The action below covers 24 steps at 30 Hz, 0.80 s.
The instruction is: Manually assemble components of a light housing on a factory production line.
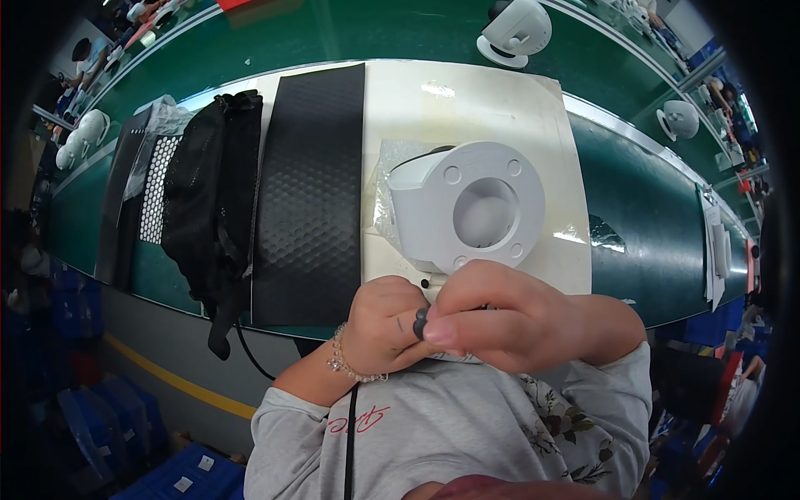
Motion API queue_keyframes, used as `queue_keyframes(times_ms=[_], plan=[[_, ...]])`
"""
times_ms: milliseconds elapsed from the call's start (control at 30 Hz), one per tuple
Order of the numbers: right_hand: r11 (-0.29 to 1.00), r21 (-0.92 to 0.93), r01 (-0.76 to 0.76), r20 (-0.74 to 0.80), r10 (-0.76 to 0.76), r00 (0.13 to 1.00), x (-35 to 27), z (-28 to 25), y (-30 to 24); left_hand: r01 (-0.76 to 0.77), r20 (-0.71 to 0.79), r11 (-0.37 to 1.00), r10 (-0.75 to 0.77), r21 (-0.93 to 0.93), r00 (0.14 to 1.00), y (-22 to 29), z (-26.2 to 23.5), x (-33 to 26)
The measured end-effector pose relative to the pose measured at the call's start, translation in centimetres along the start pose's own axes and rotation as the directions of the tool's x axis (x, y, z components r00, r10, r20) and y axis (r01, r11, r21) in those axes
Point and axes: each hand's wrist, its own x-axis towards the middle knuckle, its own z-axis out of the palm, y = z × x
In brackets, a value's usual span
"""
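Your hands meet at lower centre of the frame, close to your chest. The left hand (pixel 379 325) is curled nearly shut, fingers folded in. The right hand (pixel 500 321) lies over it from the right, its grip closed to a pinch. Between the two sits a small dark ring (pixel 420 322), held at the fingertips of both hands; which hand bears more of it cannot be told.

The white base (pixel 467 208) lies just above the hands in the frame, on the worktop (pixel 658 242), resting on a clear bag over a pale sheet. Its round flanged face with a central recess and small holes around it turns up toward you. The near rim is hidden behind your knuckles.

Key relation: the base lies straight up-frame from the ring, close, slightly right of the pinch. The right hand is nearer to it.

A black mat (pixel 310 192) and a black bag (pixel 212 192) lie to the left, well apart from the hands.
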Motion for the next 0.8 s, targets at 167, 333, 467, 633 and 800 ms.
queue_keyframes(times_ms=[167, 333, 467, 633, 800], plan=[[0.999, 0.036, 0.035, 0.106, -0.039, 0.994, -0.2, -0.4, -0.2, -0.02, 0.039, 0.998, 0.023, -0.061, 0.999, -0.1, -0.3, -0.1], [0.97, -0.002, 0.244, 0.093, -0.243, 0.966, -0.7, -0.2, 0.1, -0.028, 0.074, 0.979, 0.044, -0.204, 0.996, 0.0, -0.5, 0.6], [0.947, 0.002, 0.321, 0.089, -0.32, 0.943, -0.9, 0.1, 0.6, -0.026, 0.115, 0.94, 0.07, -0.341, 0.991, -0.5, -0.6, 0.4], [0.963, 0.251, -0.099, 0.089, 0.079, 0.993, -0.4, -2.6, 0.3, 0.028, 0.071, 0.924, -0.001, -0.38, 0.997, 0.0, -1.4, 0.3], [0.989, -0.029, -0.146, -0.391, 0.123, 0.912, 0.3, -5.3, 1.7, -0.049, -0.054, 0.993, 0.044, -0.104, 0.998, 0.5, -1.5, 0.6]])
